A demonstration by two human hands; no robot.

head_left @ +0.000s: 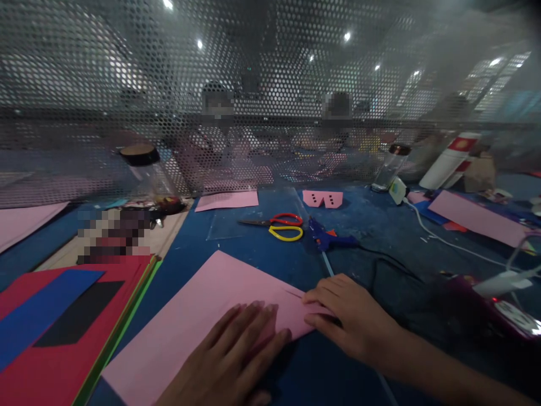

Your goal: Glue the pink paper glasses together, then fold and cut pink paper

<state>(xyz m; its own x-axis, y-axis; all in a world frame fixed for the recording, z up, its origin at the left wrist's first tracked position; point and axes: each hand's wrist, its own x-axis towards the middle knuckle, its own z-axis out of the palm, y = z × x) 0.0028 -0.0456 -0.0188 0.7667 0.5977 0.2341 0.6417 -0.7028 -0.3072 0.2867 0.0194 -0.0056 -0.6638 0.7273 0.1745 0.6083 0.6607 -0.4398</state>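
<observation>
A large sheet of pink paper [186, 304] lies at an angle on the blue table in front of me. My left hand [236, 349] rests flat on it, fingers stretched out toward the middle of the sheet. At the sheet's right corner, my right hand [346, 316] pinches the pink paper between thumb and fingers. Beyond the sheet lie scissors [286, 225] with one red and one yellow handle loop. Right of them is a blue glue gun [327, 237] with a pale glue stick [327, 264] sticking out toward my right hand.
A small pink cutout [323, 199] with black squares and another pink sheet [228, 201] lie near the perforated metal screen [270, 67]. Red sheets [97, 338] are stacked at left. Jars [146, 169] stand behind. At right are white cables [448, 239] and a lit device [515, 316].
</observation>
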